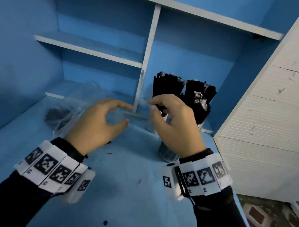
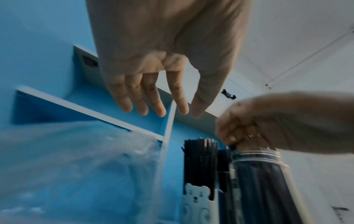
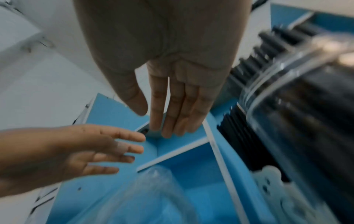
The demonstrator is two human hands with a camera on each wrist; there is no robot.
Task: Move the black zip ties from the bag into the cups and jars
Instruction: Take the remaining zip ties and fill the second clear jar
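A crumpled clear plastic bag (image 1: 67,111) lies at the back left of the blue table (image 1: 117,193), with a dark heap of black zip ties (image 1: 57,115) inside. My left hand (image 1: 126,115) hovers just right of the bag, its fingers relaxed and empty. My right hand (image 1: 151,107) hangs in front of the containers, its fingers loose and holding nothing. Upright zip ties (image 1: 166,85) fill a white bear cup (image 2: 197,197). A clear jar (image 2: 264,174) beside it is packed with more ties. In the right wrist view the right hand's fingers (image 3: 172,106) are straight.
A blue shelf unit with white edges stands behind, and its upright divider (image 1: 147,57) sits just left of the cups. A white cabinet (image 1: 276,109) closes off the right side. A few small black bits (image 1: 110,143) lie on the table near my left wrist.
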